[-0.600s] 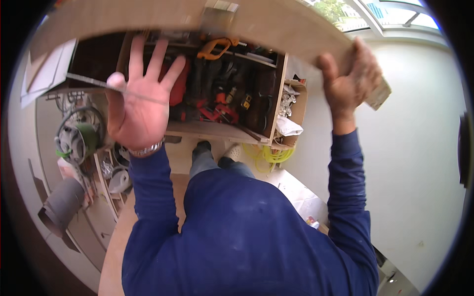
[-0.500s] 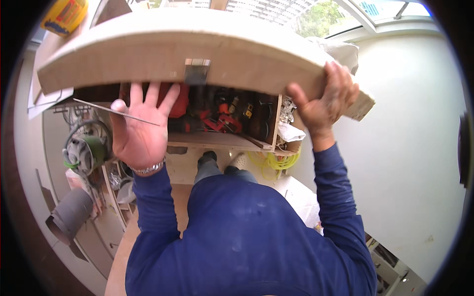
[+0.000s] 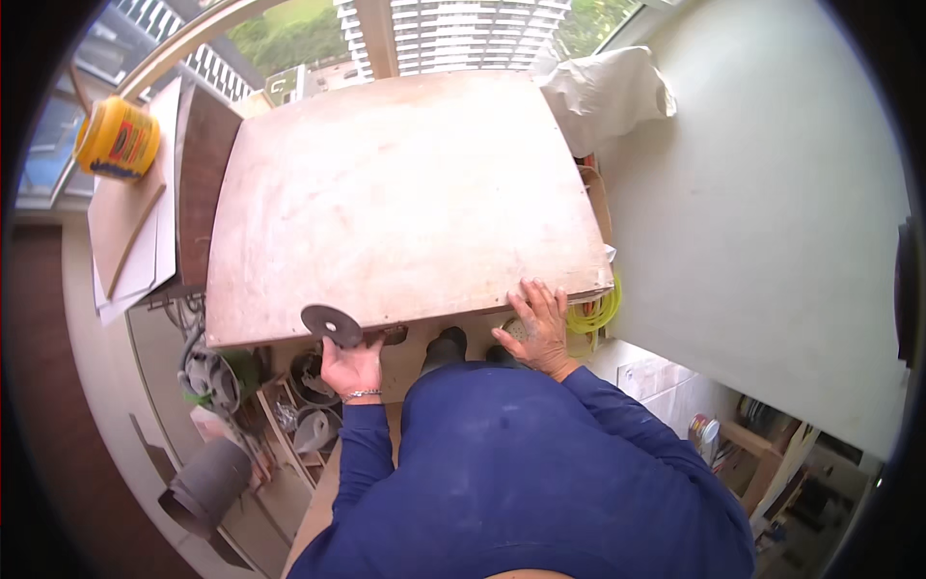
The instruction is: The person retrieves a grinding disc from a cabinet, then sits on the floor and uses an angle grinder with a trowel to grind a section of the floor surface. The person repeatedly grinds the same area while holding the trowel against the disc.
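Far left, you've got a yellow tub on a stack of sheets, right next to a dark brown box. Below those, a rolled grey sheet, open end toward the lower left; above it, near the board's left front corner, a green-and-grey machine with a hose.

Then your left hand: palm up, at the front edge of the wooden board. The dark round disc, hole in its middle, sits tilted at your thumb and fingers, overlapping the board's edge in view. Disc covers part of your fingers, so can't tell if they're pinching it or just propping it.

The wooden board fills the middle, wide and pale, lying in front of you with its near edge at both hands.

Your right hand: fingers loosely spread, tips on top of the board near its right front corner, thumb out to the left by the front edge.

Right of that, a coiled yellow-green hose just beside the corner, a crumpled white cloth by the far right corner, then the pale wall.
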Demonstrator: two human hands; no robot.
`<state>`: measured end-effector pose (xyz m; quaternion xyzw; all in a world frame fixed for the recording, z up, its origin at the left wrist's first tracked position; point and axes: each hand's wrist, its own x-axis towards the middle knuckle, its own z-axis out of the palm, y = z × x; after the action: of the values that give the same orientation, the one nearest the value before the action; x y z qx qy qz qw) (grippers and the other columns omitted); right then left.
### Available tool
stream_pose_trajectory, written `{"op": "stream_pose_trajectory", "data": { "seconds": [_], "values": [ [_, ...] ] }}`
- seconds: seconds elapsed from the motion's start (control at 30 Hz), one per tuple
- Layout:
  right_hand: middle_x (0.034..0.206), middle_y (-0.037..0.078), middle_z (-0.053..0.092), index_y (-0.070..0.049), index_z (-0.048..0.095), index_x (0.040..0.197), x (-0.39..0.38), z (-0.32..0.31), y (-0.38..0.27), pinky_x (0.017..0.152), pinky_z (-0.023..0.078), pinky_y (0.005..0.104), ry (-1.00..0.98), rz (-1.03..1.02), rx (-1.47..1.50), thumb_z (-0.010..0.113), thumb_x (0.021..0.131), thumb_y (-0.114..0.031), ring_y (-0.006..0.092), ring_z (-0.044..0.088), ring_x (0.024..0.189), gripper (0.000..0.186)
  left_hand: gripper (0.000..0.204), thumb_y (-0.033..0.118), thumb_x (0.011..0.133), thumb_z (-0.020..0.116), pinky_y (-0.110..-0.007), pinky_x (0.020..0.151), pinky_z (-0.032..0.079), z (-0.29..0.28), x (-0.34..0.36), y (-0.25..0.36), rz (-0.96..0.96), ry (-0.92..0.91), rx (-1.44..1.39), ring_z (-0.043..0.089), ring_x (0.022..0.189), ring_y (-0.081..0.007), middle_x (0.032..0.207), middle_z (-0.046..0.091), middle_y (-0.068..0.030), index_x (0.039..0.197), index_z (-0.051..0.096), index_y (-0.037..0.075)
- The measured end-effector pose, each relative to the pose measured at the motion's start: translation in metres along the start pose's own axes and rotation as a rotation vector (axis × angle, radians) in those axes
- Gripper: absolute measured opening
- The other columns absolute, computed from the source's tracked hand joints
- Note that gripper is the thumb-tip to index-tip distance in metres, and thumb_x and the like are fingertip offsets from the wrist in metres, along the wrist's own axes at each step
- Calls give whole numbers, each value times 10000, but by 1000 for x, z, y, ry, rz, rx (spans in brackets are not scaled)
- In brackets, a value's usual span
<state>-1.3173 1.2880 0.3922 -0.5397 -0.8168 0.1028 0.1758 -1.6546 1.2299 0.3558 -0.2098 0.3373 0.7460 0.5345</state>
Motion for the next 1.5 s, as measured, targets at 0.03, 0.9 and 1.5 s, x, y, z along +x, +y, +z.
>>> {"op": "stream_pose_trajectory", "data": {
  "seconds": [0.03, 0.9, 1.5],
  "values": [
    [1479, 176, 512, -123, 583, 1413, -9, 2, 8, 1193, 277, 536, -19, 56, 100, 754, 866, -459, 382, 461, 1387, 665, 574, 378, 1011, 533, -737, 1191, 41, -18, 7, -6, -1, 70, -35, 232, 1515, -337, 1596, 401, -87, 1532, 412, 169],
    [1350, 274, 626, 37, 547, 1398, -510, -20, 153, 1107, 453, 433, 25, 1771, 380, 636, 867, -425, 388, 584, 1291, 709, 536, 427, 1023, 537, -512, 987, 434, -13, 39, -199, -265, -55, 1086, 521, 1251, -241, 1405, 561, -40, 1469, 503, 131],
    [944, 159, 737, -1, 689, 1197, -683, -24, 167, 701, 580, 389, 1065, 2068, 1081, 685, 898, -469, 262, 707, 767, 556, 314, 308, 1025, 554, -561, 983, 487, -42, -289, -708, -1063, -1153, 1925, 580, 1205, -293, 1282, 590, -77, 1267, 551, 107]
  ]
}}
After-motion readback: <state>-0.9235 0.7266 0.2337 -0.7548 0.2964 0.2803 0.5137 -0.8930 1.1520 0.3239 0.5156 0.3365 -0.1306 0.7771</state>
